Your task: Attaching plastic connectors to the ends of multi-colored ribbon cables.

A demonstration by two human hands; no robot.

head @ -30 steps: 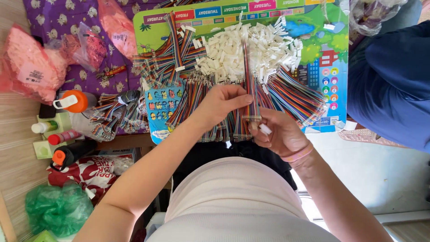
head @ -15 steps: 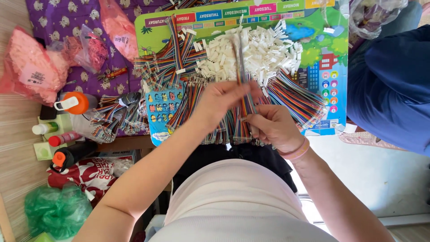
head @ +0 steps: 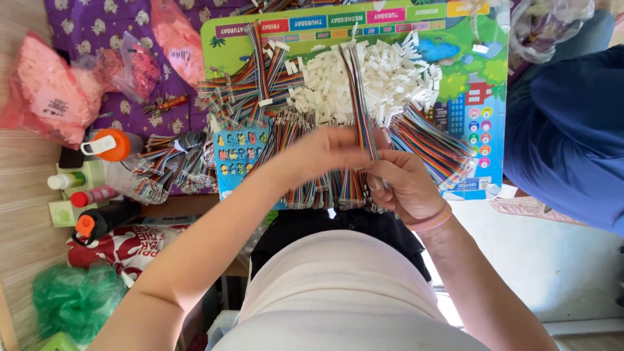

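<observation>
Both hands were up over the colourful children's board (head: 494, 97), meeting in the middle. The right hand (head: 406, 188) was clenched around the lower end of a thin rainbow ribbon cable (head: 359, 97), pinching it just below where the strip ran up over the pile of white plastic connectors (head: 364, 81). The left hand (head: 322, 153) was motion-blurred, fingers bunched against the same cable right next to the right hand, so it looked like a pinch on the wires, but I couldn't tell how firm.

Under the hands sat rows of more rainbow cable bundles (head: 325, 192) along the near edge of the board, with another fan of them (head: 432, 140) to the right and a heap (head: 247, 84) to the left.

What could've gone wrong, as I see it: the held strip lay right across the loose connectors, so a quick tug could drag a few off the pile or snag the neighbouring bundles and tangle them. The near-edge bundles also hung over the board's edge, so a knock from a wrist might tip them into the lap.

Further out: pink plastic bags (head: 45, 97) on a purple patterned cloth (head: 97, 26), an orange-capped bottle (head: 110, 144), a green bag (head: 71, 299), and someone in blue clothing (head: 572, 136) off to the right.
</observation>
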